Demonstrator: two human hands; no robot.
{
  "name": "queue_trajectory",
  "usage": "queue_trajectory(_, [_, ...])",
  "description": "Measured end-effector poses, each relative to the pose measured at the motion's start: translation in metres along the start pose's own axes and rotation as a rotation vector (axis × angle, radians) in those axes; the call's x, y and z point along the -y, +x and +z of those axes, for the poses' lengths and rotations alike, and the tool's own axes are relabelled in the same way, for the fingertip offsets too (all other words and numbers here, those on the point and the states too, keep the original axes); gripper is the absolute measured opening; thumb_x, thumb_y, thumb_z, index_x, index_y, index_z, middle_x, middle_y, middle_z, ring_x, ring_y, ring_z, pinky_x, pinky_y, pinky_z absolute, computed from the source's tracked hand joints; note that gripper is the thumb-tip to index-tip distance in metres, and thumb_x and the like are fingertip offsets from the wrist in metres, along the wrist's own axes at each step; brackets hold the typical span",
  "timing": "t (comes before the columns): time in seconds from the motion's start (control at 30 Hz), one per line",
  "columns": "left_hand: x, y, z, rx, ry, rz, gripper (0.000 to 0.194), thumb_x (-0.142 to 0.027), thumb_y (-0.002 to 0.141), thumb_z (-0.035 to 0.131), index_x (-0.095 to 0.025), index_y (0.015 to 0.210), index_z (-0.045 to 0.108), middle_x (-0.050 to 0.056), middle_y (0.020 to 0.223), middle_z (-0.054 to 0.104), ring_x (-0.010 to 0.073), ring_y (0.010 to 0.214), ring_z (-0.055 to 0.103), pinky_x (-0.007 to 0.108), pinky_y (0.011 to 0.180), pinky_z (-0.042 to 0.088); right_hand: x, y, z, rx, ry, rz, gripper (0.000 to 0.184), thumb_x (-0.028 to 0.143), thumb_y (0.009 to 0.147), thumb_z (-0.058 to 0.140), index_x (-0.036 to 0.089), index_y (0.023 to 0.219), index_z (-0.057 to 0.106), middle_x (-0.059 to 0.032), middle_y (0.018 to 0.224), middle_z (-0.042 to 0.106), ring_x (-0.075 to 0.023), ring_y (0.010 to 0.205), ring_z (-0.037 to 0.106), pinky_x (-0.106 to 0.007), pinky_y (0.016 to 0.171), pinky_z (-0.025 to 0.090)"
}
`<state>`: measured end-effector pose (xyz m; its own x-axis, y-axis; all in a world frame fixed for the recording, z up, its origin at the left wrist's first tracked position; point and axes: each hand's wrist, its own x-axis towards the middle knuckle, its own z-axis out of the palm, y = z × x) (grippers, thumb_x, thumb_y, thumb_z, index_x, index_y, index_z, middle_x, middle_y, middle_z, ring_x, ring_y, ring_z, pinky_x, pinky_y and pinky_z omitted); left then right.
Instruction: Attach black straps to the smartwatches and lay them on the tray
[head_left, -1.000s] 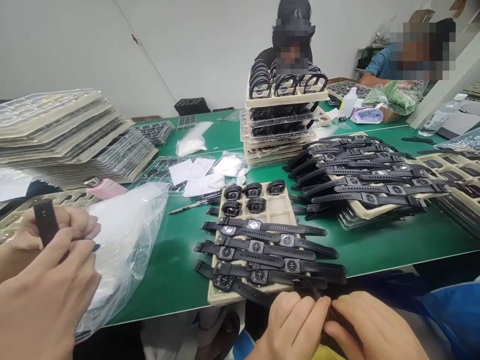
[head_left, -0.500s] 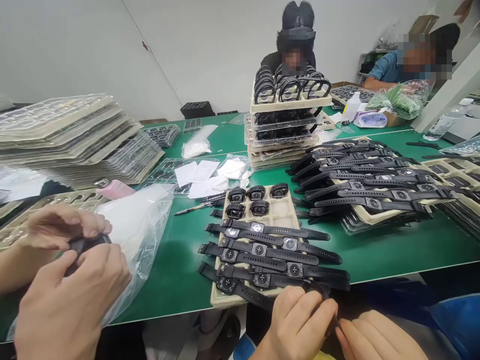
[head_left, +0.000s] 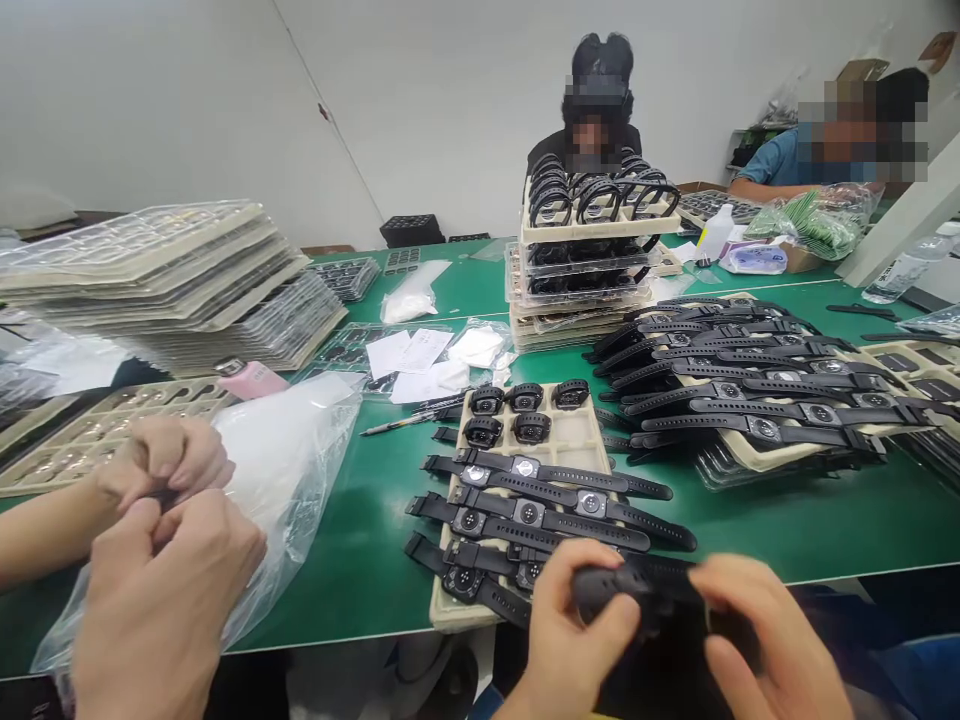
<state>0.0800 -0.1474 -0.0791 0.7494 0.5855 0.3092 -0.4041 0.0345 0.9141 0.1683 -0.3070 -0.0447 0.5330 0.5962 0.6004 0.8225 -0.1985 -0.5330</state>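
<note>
**Black strap watch clenched in both hands at the near table edge**

Right at the near edge of the green table (head_left: 787, 525), the person's left hand (head_left: 589, 630) and right hand (head_left: 772, 640) are closed firmly around a black strap watch (head_left: 637, 590). Neither hand is letting go: the left curls round the band from the near side, while the right presses in from the right. The fingers and band hide the watch's face, so I can't tell exactly which part they're working on.

The watch is held just off the near right corner of a beige tray (head_left: 562, 450), which carries rows of strapped watches across its near half and a few strapless watch bodies (head_left: 525, 397) at its far end. This looks like strap work, one watch at a time. The next move seems to call for seating the band properly, then laying the watch flat in the row.

Off to the left, a co-worker's hands (head_left: 165, 530) pinch something small and dark beside a clear plastic bag (head_left: 292, 470).
</note>
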Motion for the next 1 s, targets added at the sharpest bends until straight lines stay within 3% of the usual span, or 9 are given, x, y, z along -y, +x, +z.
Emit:
queue_trajectory(0.1, [-0.003, 0.000, -0.004, -0.072, -0.425, -0.418, 0.037, -0.045, 0.081, 0.092, -0.022, 0.102, 0.073, 0.006, 0.106, 0.069, 0.0197, 0.094, 0.068, 0.029, 0.084, 0.057, -0.002, 0.010, 0.010, 0.053, 0.130, 0.105, 0.042, 0.050, 0.110, 0.052, 0.025, 0.143, 0.058, -0.0123, 0.123, 0.073, -0.0209, 0.099, 0.078, -0.023, 0.082, 0.067])
queue_trajectory(0.23, [-0.007, 0.000, -0.008, -0.082, -0.625, -0.625, 0.034, -0.040, 0.080, 0.094, -0.024, 0.102, 0.073, 0.003, 0.100, 0.072, 0.0158, 0.088, 0.070, 0.024, 0.080, 0.056, 0.002, 0.013, 0.029, 0.079, 0.203, 0.106, 0.031, 0.035, 0.106, 0.063, 0.031, 0.137, 0.062, -0.0044, 0.119, 0.078, -0.0185, 0.104, 0.079, -0.020, 0.093, 0.063])
queue_trajectory(0.33, [-0.009, 0.002, -0.010, -0.075, -0.612, -0.710, 0.037, -0.045, 0.082, 0.092, -0.025, 0.106, 0.072, 0.002, 0.087, 0.073, 0.0151, 0.077, 0.071, 0.021, 0.071, 0.054, 0.003, 0.008, 0.036, 0.050, 0.254, 0.217, 0.036, 0.029, 0.100, 0.071, 0.030, 0.135, 0.063, -0.0038, 0.111, 0.080, -0.0179, 0.092, 0.081, -0.017, 0.082, 0.065])
queue_trajectory(0.47, [-0.017, 0.004, -0.012, -0.106, -0.372, -0.613, 0.041, -0.052, 0.081, 0.090, -0.022, 0.106, 0.077, 0.008, 0.099, 0.079, 0.0242, 0.095, 0.076, 0.029, 0.085, 0.060, 0.001, 0.008, 0.032, 0.077, 0.312, 0.314, 0.038, 0.023, 0.098, 0.069, 0.029, 0.136, 0.062, -0.0007, 0.096, 0.078, -0.0155, 0.078, 0.079, -0.017, 0.072, 0.065])
queue_trajectory(0.6, [-0.020, 0.003, -0.014, -0.070, -0.094, -0.421, 0.034, -0.050, 0.081, 0.090, -0.022, 0.101, 0.083, 0.008, 0.107, 0.079, 0.0246, 0.103, 0.073, 0.028, 0.093, 0.059, 0.002, 0.021, 0.017, 0.203, 0.214, 0.168, 0.046, 0.019, 0.094, 0.070, 0.031, 0.138, 0.065, -0.0026, 0.115, 0.079, -0.0190, 0.098, 0.079, -0.022, 0.084, 0.065])
queue_trajectory(0.73, [-0.012, -0.002, -0.023, 0.069, -0.021, -0.290, 0.035, -0.051, 0.087, 0.084, -0.026, 0.111, 0.082, 0.008, 0.113, 0.076, 0.0233, 0.104, 0.072, 0.026, 0.094, 0.060, -0.003, 0.034, 0.001, 0.374, 0.178, 0.076, 0.031, 0.019, 0.096, 0.068, 0.033, 0.123, 0.072, 0.0015, 0.102, 0.080, -0.0169, 0.087, 0.077, -0.022, 0.078, 0.064])
queue_trajectory(0.83, [-0.011, -0.008, -0.029, -0.119, 0.058, -0.220, 0.040, -0.050, 0.094, 0.076, -0.029, 0.127, 0.073, 0.010, 0.132, 0.068, 0.0227, 0.112, 0.070, 0.030, 0.105, 0.057, -0.021, 0.056, 0.000, 0.342, 0.111, 0.164, 0.022, 0.027, 0.101, 0.063, 0.030, 0.119, 0.074, -0.0019, 0.107, 0.080, -0.0195, 0.093, 0.077, -0.026, 0.082, 0.064])
queue_trajectory(0.93, [-0.016, -0.016, -0.033, -0.247, 0.198, -0.081, 0.022, -0.043, 0.099, 0.071, -0.027, 0.112, 0.075, 0.009, 0.122, 0.067, 0.0227, 0.107, 0.067, 0.033, 0.105, 0.055, -0.045, 0.096, 0.020, 0.300, 0.002, 0.273, 0.025, 0.035, 0.102, 0.061, 0.026, 0.122, 0.075, -0.0072, 0.118, 0.078, -0.0264, 0.104, 0.074, -0.038, 0.093, 0.061])
queue_trajectory(1.0, [-0.018, -0.022, -0.033, -0.253, 0.246, -0.014, 0.014, -0.039, 0.100, 0.069, -0.026, 0.101, 0.074, 0.009, 0.111, 0.068, 0.0234, 0.104, 0.066, 0.034, 0.100, 0.055, -0.061, 0.125, 0.044, 0.383, -0.023, 0.259, 0.027, 0.032, 0.101, 0.061, 0.024, 0.122, 0.076, -0.0078, 0.110, 0.077, -0.0256, 0.093, 0.072, -0.039, 0.087, 0.060])
